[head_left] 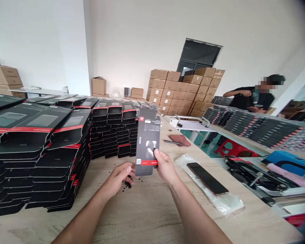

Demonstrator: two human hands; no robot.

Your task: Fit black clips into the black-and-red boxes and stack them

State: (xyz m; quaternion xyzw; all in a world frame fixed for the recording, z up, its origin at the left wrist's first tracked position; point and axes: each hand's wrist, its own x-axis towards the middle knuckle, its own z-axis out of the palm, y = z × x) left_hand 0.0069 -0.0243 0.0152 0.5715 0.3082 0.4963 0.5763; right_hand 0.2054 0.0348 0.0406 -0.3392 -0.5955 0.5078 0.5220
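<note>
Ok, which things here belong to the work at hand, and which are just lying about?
Likely the job: black-and-red box in the right hand, left hand beside it, stacked boxes, phone on a plastic bag.
Lying about: brown pouch, pen, cardboard cartons, fan.

Package print (151, 127) illegibly small

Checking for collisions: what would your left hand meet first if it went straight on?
Your left hand would probably meet the black and red package held by your right hand, near its lower edge; depth is hard to judge.
</note>
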